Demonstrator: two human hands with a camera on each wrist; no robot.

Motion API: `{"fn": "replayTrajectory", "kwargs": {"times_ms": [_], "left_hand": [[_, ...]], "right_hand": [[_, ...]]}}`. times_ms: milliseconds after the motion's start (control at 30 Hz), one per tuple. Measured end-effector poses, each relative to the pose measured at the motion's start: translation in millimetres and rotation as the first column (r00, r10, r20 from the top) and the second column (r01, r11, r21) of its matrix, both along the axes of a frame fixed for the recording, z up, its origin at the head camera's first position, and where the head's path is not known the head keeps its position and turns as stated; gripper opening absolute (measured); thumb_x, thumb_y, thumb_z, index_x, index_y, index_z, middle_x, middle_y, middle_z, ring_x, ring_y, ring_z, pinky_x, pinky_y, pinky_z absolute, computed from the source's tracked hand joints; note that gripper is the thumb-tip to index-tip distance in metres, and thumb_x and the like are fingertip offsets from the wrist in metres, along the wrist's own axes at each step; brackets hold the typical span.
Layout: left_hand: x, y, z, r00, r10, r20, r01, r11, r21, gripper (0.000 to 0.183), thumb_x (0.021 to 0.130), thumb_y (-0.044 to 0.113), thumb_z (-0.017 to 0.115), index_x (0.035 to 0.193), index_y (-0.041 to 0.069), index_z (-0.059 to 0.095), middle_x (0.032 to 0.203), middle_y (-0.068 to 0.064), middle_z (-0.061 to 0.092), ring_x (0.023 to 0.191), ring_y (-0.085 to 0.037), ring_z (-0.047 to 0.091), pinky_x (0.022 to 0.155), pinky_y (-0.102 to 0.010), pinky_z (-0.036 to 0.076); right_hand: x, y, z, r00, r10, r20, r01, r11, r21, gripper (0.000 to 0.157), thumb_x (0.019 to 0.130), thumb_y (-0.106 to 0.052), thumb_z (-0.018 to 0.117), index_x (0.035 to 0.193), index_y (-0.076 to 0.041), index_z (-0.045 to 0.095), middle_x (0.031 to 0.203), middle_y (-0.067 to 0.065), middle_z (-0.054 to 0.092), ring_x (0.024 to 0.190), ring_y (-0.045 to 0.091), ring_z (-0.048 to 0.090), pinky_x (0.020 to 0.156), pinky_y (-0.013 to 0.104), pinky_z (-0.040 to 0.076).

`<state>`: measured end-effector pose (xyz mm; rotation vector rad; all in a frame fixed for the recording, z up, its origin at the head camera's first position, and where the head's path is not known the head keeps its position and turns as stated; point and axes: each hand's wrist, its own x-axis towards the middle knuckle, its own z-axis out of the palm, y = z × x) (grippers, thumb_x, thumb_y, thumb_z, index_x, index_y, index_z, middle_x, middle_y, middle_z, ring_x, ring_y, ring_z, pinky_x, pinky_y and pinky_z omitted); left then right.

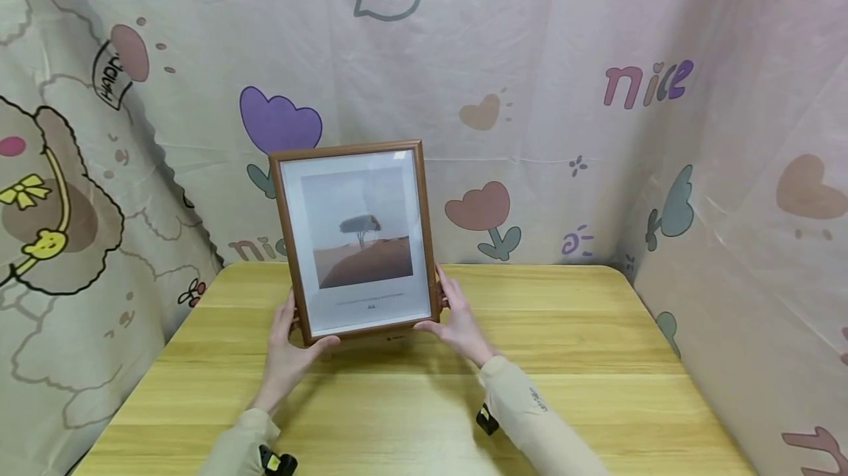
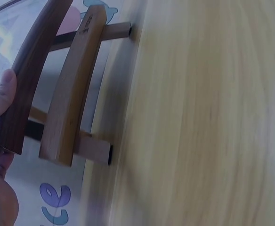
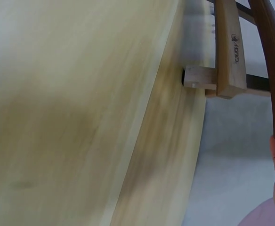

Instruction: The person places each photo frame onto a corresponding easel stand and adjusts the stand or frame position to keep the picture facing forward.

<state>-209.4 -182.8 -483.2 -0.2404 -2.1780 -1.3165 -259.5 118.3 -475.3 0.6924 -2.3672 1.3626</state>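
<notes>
A: From the left?
B: Left hand (image 1: 283,360): grip held the picture frame (image 1: 358,237) by its lower left corner.
A: Then?
B: Frame was tilted above the bench (image 1: 563,366), wooden stand (image 2: 75,89) just behind its lower edge. Right hand (image 1: 461,325): grip held the frame's lower right corner.

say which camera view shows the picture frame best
Head view: nearly the whole front of the picture frame shows. The left wrist view catches some border and glazing; the right wrist view, just some border.
</notes>
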Motion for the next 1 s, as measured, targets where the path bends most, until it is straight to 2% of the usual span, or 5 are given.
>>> {"fn": "replayTrajectory", "kwargs": {"times_ms": [100, 233, 500, 733, 1000], "left_hand": [[-6.1, -9.5, -8.7, 1.000, 0.006, 0.026, -0.005, 1.000, -0.011, 0.120, 0.062, -0.009, 0.089, 0.161, 0.012, 0.025, 0.137, -0.017, 0.048, 0.106, 0.008, 0.044, 0.091, 0.003, 0.035], [-8.9, -16.3, -12.4, 0.999, -0.005, 0.047, 0.007, 1.000, -0.028, 0.121, 0.065, -0.001, 0.091, 0.162, 0.018, 0.022, 0.140, -0.012, 0.048, 0.108, 0.012, 0.042, 0.093, 0.005, 0.033], [-10.6, -21.7, -17.5, 0.999, -0.009, 0.050, 0.011, 0.999, -0.046, 0.119, 0.068, 0.005, 0.092, 0.162, 0.019, 0.020, 0.138, -0.013, 0.049, 0.108, 0.013, 0.042, 0.092, 0.004, 0.033], [-12.8, -25.0, -20.9, 0.999, 0.005, 0.047, -0.002, 0.998, -0.067, 0.120, 0.067, 0.005, 0.092, 0.162, 0.018, 0.020, 0.138, -0.012, 0.049, 0.108, 0.014, 0.041, 0.092, 0.004, 0.032], [-16.1, -26.7, -27.4, 0.999, 0.016, 0.043, -0.012, 0.997, -0.082, 0.119, 0.068, 0.005, 0.092, 0.162, 0.016, 0.020, 0.137, -0.018, 0.048, 0.107, 0.015, 0.041, 0.092, 0.004, 0.032]], "right_hand": [[-3.0, -4.9, -1.7, 1.000, 0.014, 0.013, -0.013, 1.000, -0.015, 0.119, 0.067, -0.011, 0.092, 0.161, -0.009, 0.021, 0.118, 0.012, 0.053, 0.101, 0.020, 0.056, 0.090, 0.034, 0.058], [-5.8, -9.3, -4.4, 0.999, 0.016, 0.028, -0.015, 0.999, -0.035, 0.118, 0.067, -0.010, 0.092, 0.161, -0.010, 0.022, 0.119, 0.013, 0.053, 0.102, 0.021, 0.055, 0.092, 0.037, 0.058], [-7.9, -14.2, -11.6, 0.998, 0.008, 0.060, -0.007, 1.000, -0.016, 0.118, 0.068, -0.011, 0.091, 0.162, -0.012, 0.019, 0.124, 0.015, 0.052, 0.107, 0.022, 0.056, 0.096, 0.040, 0.057], [-9.6, -19.5, -17.9, 0.998, -0.031, 0.046, 0.030, 0.999, 0.039, 0.111, 0.071, -0.016, 0.089, 0.160, -0.005, 0.023, 0.129, 0.018, 0.052, 0.113, 0.028, 0.057, 0.106, 0.046, 0.051], [-12.0, -21.8, -23.0, 0.998, -0.044, 0.048, 0.041, 0.998, 0.053, 0.109, 0.072, -0.014, 0.089, 0.159, -0.003, 0.024, 0.126, 0.017, 0.053, 0.103, 0.022, 0.055, 0.098, 0.042, 0.055]]}}
